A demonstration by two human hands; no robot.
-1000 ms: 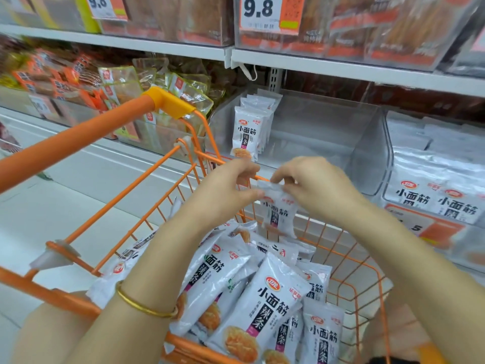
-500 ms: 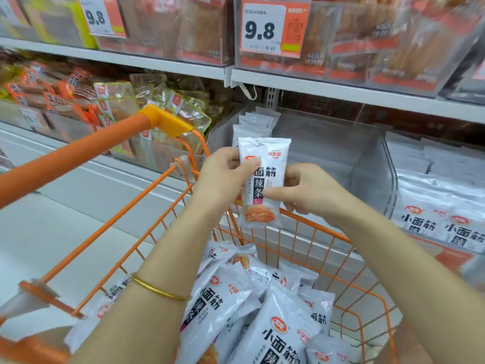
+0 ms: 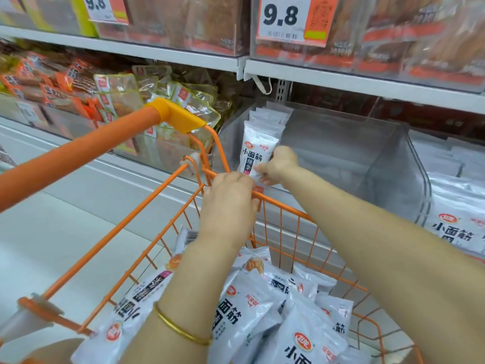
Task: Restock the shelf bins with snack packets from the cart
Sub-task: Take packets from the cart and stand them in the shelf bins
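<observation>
While the right hand [image 3: 278, 166] pinches one white packet [image 3: 258, 148] printed 小面筋 辣条, upright at the front left corner of the clear bin [image 3: 388, 164] before a short stocked row [image 3: 270, 115], the left hand [image 3: 228, 200] curls at the cart [image 3: 288, 208] rim (whether it grips anything, I cannot tell). At least six loose packets [image 3: 244, 308] of the same print lie in the cart; two price tags [image 3: 284, 17] read 9.8.

A white snack packet [image 3: 258, 151] with black lettering stood upright at the front left of the clear shelf bin [image 3: 388, 164], pinched at its lower edge by the right hand [image 3: 278, 166], just ahead of a short row of matching packets [image 3: 270, 115] along the bin's left wall. In the orange wire cart [image 3: 288, 210], loose packets [image 3: 249, 308] lay heaped at mixed angles
</observation>
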